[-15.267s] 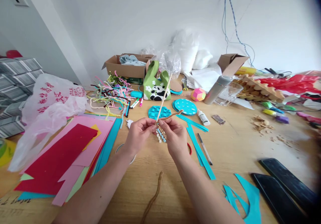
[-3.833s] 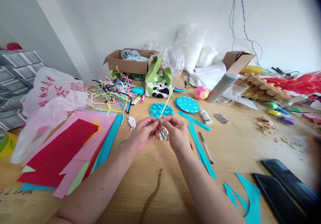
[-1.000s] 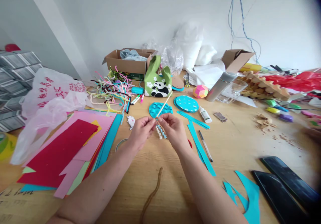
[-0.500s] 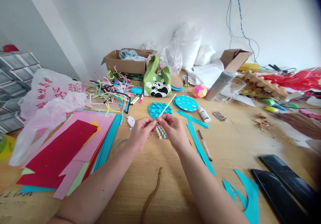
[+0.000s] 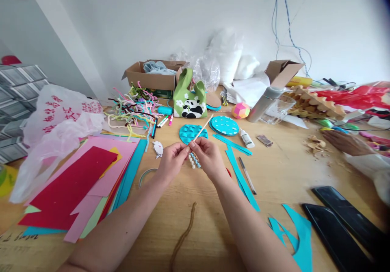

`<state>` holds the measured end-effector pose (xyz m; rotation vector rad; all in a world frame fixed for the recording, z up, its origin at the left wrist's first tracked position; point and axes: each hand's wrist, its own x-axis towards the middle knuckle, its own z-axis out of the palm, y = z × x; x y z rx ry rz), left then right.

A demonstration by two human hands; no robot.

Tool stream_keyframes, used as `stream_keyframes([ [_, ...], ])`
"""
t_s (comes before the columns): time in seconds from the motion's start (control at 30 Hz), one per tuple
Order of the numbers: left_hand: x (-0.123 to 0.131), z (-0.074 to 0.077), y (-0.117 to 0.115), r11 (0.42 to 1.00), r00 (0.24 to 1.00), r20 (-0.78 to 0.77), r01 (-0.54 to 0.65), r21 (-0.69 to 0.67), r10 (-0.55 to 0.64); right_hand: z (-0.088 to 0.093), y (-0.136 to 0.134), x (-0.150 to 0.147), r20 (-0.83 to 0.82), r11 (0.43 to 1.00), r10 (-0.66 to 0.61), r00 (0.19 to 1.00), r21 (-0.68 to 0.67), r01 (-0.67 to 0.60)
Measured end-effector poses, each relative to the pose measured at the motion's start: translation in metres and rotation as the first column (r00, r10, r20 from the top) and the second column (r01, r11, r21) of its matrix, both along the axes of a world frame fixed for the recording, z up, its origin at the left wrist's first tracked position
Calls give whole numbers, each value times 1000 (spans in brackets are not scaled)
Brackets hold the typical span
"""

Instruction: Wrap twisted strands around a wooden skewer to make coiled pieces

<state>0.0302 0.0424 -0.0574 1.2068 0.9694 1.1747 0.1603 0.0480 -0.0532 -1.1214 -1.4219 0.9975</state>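
Note:
A thin pale stick (image 5: 202, 128) slants up and away from the fingertips of both my hands. My left hand (image 5: 174, 157) pinches its near end, and my right hand (image 5: 207, 154) grips it just beside, thumb and fingers together. Under the fingertips show short rows of small white, blue and brown bead-like pieces (image 5: 194, 160); whether they hang or lie on the table I cannot tell. Beyond the hands lies a blue bumpy disc (image 5: 193, 132), partly behind the stick. To its right is a stack of blue spotted discs (image 5: 224, 125). A brown cord (image 5: 186, 233) lies between my forearms.
Coloured paper sheets (image 5: 79, 186) are stacked on the left, near a heap of pipe cleaners (image 5: 134, 105). A green panda bag (image 5: 190, 101) stands behind. Rightward are a glue bottle (image 5: 246, 138), a pen (image 5: 247, 175), blue scraps (image 5: 303, 231), phones (image 5: 332, 235) and another person's hand (image 5: 344, 142).
My hands keep the same pinch on the stick. The view has shifted slightly. At the right, the other person's hand has moved leftward, toward the brown scraps.

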Motion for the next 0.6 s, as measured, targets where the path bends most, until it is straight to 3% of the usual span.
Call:
stream_keyframes([
  [0.17, -2, 0, -1, 995, 992, -120, -25, 96, 36, 3, -3, 0, 195, 991, -63, 979, 130, 38],
  [0.27, -2, 1, 0, 988, 983, -165, -51, 146, 76, 0, -2, -1, 141, 990, -67, 988, 135, 48],
  [0.47, 0, 4, 2, 984, 984, 169, 82, -158, -55, -1, 1, 1, -239, 979, 166, 957, -76, -189],
  [0.6, 0, 5, 1, 971, 976, 200, 125, -202, -84, 3, 0, 4, -142, 986, 150, 978, -53, -159],
])
